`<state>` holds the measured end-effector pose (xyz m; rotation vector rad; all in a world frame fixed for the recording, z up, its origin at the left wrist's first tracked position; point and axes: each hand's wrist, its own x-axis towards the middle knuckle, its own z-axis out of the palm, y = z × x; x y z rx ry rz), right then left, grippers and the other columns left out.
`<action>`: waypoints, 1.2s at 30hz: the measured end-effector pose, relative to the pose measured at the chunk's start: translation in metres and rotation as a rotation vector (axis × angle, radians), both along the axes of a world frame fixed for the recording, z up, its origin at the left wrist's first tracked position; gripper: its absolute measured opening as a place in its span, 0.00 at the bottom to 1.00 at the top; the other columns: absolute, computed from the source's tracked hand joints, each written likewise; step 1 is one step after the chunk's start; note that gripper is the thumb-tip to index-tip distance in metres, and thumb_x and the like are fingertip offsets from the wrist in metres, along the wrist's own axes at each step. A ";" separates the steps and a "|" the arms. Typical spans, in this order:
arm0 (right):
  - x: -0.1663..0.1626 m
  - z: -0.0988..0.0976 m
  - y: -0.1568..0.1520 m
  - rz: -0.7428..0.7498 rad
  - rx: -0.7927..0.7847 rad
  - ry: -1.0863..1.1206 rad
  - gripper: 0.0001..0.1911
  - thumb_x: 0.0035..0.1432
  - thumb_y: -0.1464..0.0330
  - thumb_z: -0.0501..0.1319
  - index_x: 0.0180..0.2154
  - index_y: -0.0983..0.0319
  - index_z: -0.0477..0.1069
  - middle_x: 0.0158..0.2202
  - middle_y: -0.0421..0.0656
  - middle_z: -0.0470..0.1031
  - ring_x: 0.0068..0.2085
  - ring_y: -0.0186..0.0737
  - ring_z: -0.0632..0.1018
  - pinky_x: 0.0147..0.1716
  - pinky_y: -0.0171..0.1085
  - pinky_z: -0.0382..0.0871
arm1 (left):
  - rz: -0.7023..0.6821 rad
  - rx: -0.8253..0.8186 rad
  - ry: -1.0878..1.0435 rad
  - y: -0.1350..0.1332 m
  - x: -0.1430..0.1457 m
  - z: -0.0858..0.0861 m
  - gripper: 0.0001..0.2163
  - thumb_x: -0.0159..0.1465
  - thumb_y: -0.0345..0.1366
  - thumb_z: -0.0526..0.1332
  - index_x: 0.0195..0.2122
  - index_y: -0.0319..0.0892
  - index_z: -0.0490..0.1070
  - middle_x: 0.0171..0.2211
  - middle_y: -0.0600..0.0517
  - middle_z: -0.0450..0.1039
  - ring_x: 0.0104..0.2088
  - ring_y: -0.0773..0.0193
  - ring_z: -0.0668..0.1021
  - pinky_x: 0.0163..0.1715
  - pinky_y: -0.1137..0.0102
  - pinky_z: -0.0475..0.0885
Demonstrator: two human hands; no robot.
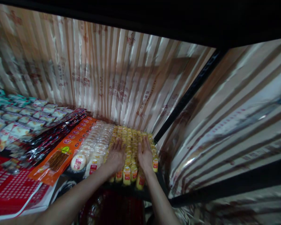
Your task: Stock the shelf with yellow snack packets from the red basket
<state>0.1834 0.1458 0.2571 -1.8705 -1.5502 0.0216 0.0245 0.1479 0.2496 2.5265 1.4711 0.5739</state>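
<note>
Rows of small yellow wrapped snack packs (127, 175) with red labels fill the right end of the shelf. On their left part rests my left hand (116, 156), palm down with fingers stretched out. My right hand (145, 155) lies flat on the right-hand rows, its fingers extended toward the back. Neither hand grips anything. Left of the yellow packs stand rows of round white snacks in clear wrap (78, 162), some with red labels. Next to those is a line of orange snack bags (57, 156) showing brown sticks.
Dark shiny packets (49, 137) and white snack bags (15, 131) cover the shelf farther left. A red perforated basket (11, 190) sits at the lower left. A black shelf post (184, 100) rises at the right corner, before striped plastic sheeting (121, 78).
</note>
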 end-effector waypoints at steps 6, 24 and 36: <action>0.018 -0.051 -0.100 -0.136 0.222 0.121 0.30 0.60 0.52 0.43 0.53 0.67 0.61 0.55 0.55 0.64 0.58 0.47 0.65 0.56 0.46 0.58 | -0.327 -0.050 -0.282 -0.089 -0.006 -0.026 0.20 0.65 0.31 0.45 0.55 0.38 0.65 0.57 0.46 0.64 0.59 0.63 0.64 0.59 0.64 0.61; 0.002 -0.115 -0.126 -0.176 -0.002 0.038 0.23 0.60 0.57 0.44 0.50 0.63 0.60 0.46 0.52 0.70 0.49 0.48 0.70 0.49 0.43 0.63 | -0.199 -0.517 -0.153 -0.179 -0.009 -0.062 0.22 0.58 0.24 0.48 0.51 0.42 0.69 0.59 0.49 0.62 0.61 0.62 0.61 0.60 0.66 0.58; 0.014 -0.118 -0.127 -0.159 0.077 0.065 0.22 0.59 0.57 0.45 0.46 0.66 0.64 0.42 0.54 0.68 0.46 0.49 0.69 0.48 0.43 0.64 | -0.185 -0.595 -0.064 -0.205 -0.024 -0.044 0.21 0.57 0.24 0.49 0.49 0.39 0.70 0.60 0.45 0.60 0.61 0.60 0.61 0.60 0.68 0.57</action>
